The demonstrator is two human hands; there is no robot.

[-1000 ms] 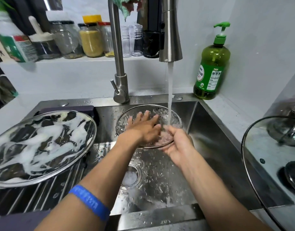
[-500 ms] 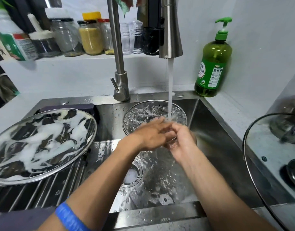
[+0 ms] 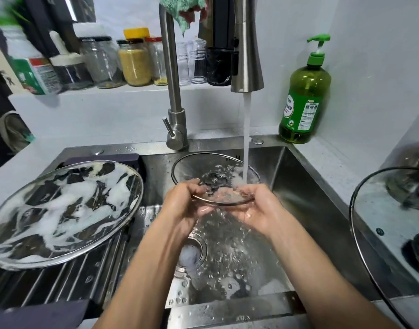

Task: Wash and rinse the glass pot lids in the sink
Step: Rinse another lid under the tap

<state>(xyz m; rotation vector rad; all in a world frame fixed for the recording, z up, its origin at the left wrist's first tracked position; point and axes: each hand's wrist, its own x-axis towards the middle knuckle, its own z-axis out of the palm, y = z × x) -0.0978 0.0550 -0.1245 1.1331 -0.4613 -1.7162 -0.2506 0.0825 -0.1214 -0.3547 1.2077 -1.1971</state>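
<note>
A small glass pot lid (image 3: 203,169) with a metal rim is tilted under the running tap water (image 3: 247,129) over the steel sink (image 3: 305,198). My left hand (image 3: 184,205) grips its near left rim. My right hand (image 3: 260,207) grips the near right rim, its fingers curled under the glass. Water splashes off the lid into the basin. A large glass lid (image 3: 59,212) smeared with white foam lies on the drying rack at the left. A third large glass lid (image 3: 393,224) rests on the counter at the right.
The tall steel faucet (image 3: 177,110) stands behind the sink. A green dish soap bottle (image 3: 303,98) occupies the back right corner. Jars (image 3: 135,60) line the shelf behind. The drain (image 3: 192,252) lies below my left wrist. A roll-up rack (image 3: 61,281) covers the sink's left part.
The small lid has been tipped from nearly flat to tilted toward me. My left hand moved from rubbing its top surface to gripping its near rim; the right hand shifted along the rim.
</note>
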